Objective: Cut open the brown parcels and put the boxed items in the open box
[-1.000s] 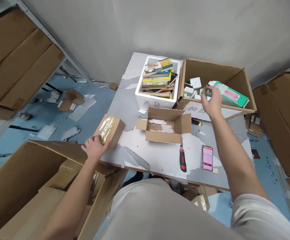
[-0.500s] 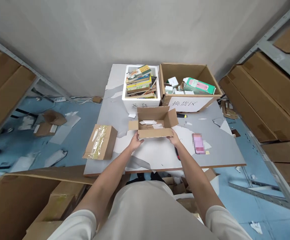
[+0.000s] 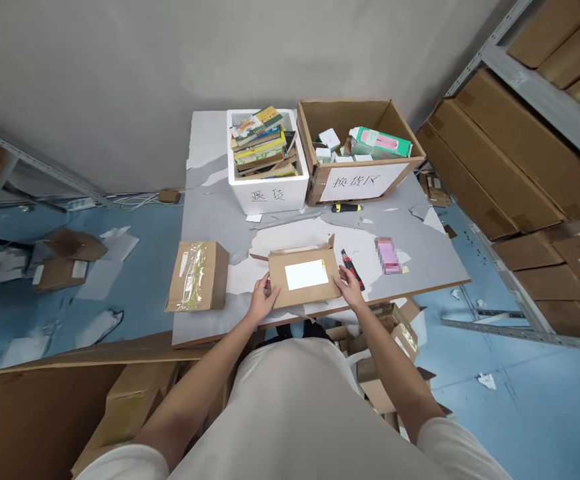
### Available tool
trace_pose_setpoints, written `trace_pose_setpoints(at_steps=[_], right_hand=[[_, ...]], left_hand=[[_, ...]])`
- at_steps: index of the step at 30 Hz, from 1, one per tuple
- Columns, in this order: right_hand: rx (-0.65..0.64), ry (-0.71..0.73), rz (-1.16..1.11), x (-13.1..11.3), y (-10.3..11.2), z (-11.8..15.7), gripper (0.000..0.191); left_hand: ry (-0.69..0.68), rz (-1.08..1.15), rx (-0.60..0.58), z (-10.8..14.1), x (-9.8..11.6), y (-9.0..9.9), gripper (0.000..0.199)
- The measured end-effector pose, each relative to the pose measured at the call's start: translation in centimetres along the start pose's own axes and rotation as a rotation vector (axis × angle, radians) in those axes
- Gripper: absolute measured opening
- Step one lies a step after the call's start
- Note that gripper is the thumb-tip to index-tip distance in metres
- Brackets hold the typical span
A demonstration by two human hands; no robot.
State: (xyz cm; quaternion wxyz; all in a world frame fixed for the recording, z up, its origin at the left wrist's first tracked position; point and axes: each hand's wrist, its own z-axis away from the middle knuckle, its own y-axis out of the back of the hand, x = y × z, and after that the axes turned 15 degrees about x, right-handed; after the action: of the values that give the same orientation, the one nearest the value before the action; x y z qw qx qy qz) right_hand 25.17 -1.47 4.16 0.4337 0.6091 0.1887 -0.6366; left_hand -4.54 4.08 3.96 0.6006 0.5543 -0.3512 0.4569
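Both hands grip a small brown cardboard box (image 3: 281, 295) near the front of the table. It is tilted, so a side with a white label (image 3: 307, 274) faces me and its flaps stick out at the far side; its inside is hidden. My left hand (image 3: 263, 296) is closed on the box's left end, thumb on the near face. My right hand (image 3: 350, 288) holds the right end the same way. Just beyond my right hand lies a red and black box cutter (image 3: 353, 269). To the left of the held box stands a taped carton (image 3: 210, 275).
At the back of the table (image 3: 450, 260) stand a white foam box (image 3: 269, 195) of books and a large carton (image 3: 405, 170) holding small boxes. A yellow and black cutter (image 3: 347, 208) and a pink phone-like item (image 3: 389, 256) lie there. Shelves flank the table; a big carton (image 3: 40, 413) sits front left.
The box has tipped over from open side up to label side showing, and has come closer to me with both hands on it. The red cutter is now more exposed. The view has shifted.
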Motion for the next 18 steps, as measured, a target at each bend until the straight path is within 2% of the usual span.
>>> trace_pose_setpoints(at_steps=[3,5,8,11,14,18], right_hand=[[0.043,-0.111,-0.061,1.1,0.7,0.9,0.059],[0.085,-0.188,-0.079,1.8,1.6,1.6,0.051],[0.112,-0.215,-0.033,2.7,2.6,2.8,0.052],[0.013,-0.163,0.025,3.1,2.6,3.7,0.056],[-0.052,-0.112,0.028,2.8,1.8,3.9,0.045],[-0.062,-0.06,0.029,1.7,1.6,4.0,0.038]], left_hand=[[0.04,0.022,-0.066,0.7,-1.3,0.5,0.073],[0.058,0.04,-0.134,1.4,-2.2,1.0,0.089],[0.073,0.043,-0.214,2.5,-3.1,1.3,0.105],[0.114,0.036,-0.21,3.3,-3.3,0.8,0.095],[0.124,0.015,-0.19,3.6,-2.8,0.1,0.08],[0.016,-0.075,-0.139,3.3,-1.6,0.2,0.072]])
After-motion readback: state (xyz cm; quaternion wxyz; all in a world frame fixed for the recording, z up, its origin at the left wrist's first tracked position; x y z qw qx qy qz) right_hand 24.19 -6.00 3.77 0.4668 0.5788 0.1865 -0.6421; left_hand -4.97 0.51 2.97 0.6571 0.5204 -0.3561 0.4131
